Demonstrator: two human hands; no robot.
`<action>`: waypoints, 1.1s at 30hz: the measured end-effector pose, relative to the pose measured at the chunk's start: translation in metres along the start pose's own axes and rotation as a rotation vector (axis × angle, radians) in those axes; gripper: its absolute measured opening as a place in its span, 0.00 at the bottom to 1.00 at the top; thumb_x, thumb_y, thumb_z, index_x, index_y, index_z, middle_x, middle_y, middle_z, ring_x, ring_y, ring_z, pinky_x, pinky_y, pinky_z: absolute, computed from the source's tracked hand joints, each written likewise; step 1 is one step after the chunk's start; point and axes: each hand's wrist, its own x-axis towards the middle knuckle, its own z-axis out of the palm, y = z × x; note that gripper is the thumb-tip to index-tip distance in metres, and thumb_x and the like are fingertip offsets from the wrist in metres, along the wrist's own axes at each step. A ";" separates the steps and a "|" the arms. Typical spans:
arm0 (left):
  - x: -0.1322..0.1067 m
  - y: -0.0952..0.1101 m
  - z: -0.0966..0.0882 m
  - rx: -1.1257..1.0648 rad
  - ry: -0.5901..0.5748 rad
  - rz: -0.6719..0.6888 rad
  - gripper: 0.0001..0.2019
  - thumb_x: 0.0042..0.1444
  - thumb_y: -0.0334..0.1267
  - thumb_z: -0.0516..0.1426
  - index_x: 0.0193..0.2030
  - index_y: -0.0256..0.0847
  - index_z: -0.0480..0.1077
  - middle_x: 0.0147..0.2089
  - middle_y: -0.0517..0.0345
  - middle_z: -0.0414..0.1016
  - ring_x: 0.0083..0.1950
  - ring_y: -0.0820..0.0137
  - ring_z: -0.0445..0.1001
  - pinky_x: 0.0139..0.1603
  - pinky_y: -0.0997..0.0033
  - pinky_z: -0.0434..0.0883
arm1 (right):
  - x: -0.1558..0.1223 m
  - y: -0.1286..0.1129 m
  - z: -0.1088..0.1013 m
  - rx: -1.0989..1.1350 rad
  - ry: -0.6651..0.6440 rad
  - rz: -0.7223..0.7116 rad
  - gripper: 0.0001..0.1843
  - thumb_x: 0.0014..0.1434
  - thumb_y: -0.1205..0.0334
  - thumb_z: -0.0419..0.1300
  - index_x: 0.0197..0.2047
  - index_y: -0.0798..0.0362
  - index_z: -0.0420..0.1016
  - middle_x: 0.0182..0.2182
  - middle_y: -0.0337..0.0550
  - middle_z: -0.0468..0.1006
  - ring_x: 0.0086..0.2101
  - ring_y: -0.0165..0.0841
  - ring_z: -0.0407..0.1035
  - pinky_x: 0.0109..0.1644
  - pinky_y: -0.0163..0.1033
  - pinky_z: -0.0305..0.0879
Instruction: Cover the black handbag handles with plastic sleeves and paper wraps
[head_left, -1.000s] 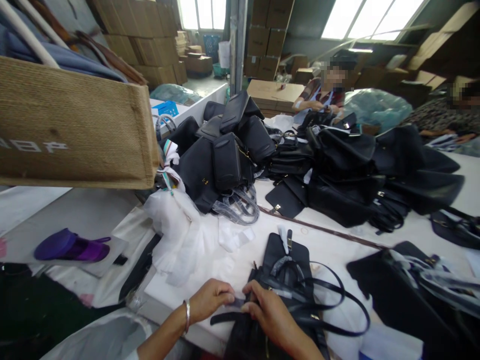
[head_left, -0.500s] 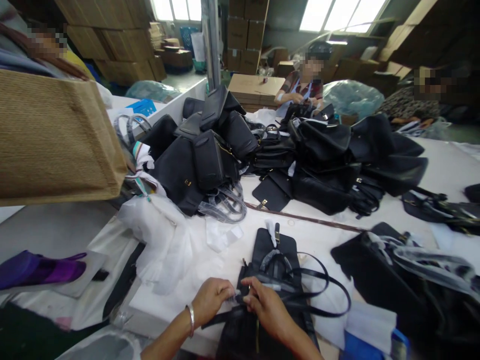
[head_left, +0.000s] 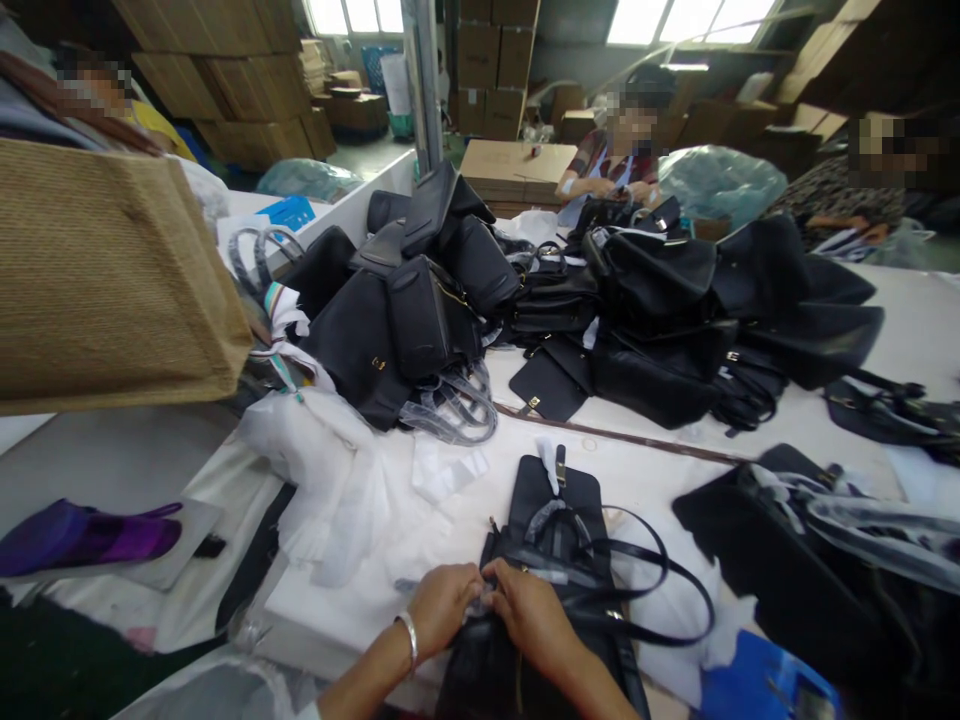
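A black backpack-style bag [head_left: 556, 482] lies on the white table in front of me, its flap pointing away and its thin black straps [head_left: 679, 632] looping out to the right. My left hand [head_left: 444, 608], with a silver bangle on the wrist, is closed in a pinch over the bag's left side. Against it, fingertips nearly touching, my right hand [head_left: 531, 610] is closed too. Between them shows a small bit of clear plastic wrap [head_left: 478, 604], which both hands pinch. The fingers partly hide the bag part beneath.
Black bags [head_left: 360, 345] are heaped across the table's far side. White wrapping sheets [head_left: 330, 490] lie at left, below a tan woven bag [head_left: 112, 280]. Another black bag [head_left: 757, 540] and a blue object [head_left: 772, 680] are at right. A co-worker [head_left: 619, 160] sits opposite.
My left hand has moved right, and the two hands now meet over the plastic. White paper has slipped off the blue object at right. The view has shifted slightly.
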 end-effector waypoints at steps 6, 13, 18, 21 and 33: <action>0.018 0.011 -0.013 0.068 0.061 0.041 0.08 0.58 0.35 0.52 0.41 0.43 0.71 0.37 0.52 0.79 0.39 0.61 0.76 0.39 0.68 0.66 | 0.009 -0.006 0.001 0.082 0.099 -0.114 0.31 0.59 0.62 0.55 0.64 0.50 0.55 0.56 0.50 0.70 0.54 0.41 0.65 0.57 0.44 0.60; 0.012 -0.012 -0.047 0.050 0.363 -0.126 0.13 0.65 0.40 0.42 0.51 0.44 0.62 0.50 0.53 0.73 0.52 0.67 0.71 0.52 0.69 0.65 | 0.033 0.014 -0.013 0.058 0.239 0.082 0.13 0.63 0.62 0.49 0.48 0.50 0.70 0.42 0.44 0.78 0.42 0.37 0.73 0.44 0.38 0.66; -0.026 -0.050 -0.034 0.110 0.427 -0.375 0.10 0.62 0.39 0.47 0.46 0.38 0.63 0.47 0.46 0.70 0.47 0.60 0.71 0.47 0.62 0.66 | 0.030 0.039 -0.015 -0.359 0.223 0.127 0.15 0.60 0.69 0.50 0.49 0.54 0.70 0.43 0.50 0.76 0.43 0.41 0.71 0.46 0.40 0.63; -0.026 -0.061 -0.012 0.090 0.372 -0.440 0.13 0.51 0.32 0.59 0.44 0.38 0.64 0.48 0.48 0.68 0.47 0.60 0.71 0.46 0.65 0.65 | 0.024 0.026 -0.008 -0.529 0.264 0.074 0.20 0.60 0.70 0.52 0.56 0.56 0.66 0.50 0.56 0.71 0.48 0.46 0.66 0.50 0.46 0.60; -0.017 -0.044 -0.021 -0.607 0.183 -0.452 0.15 0.55 0.52 0.50 0.31 0.42 0.58 0.20 0.70 0.58 0.18 0.77 0.60 0.21 0.77 0.57 | 0.019 -0.046 0.031 0.228 0.070 0.156 0.11 0.58 0.52 0.58 0.32 0.51 0.68 0.27 0.39 0.76 0.28 0.33 0.69 0.32 0.35 0.58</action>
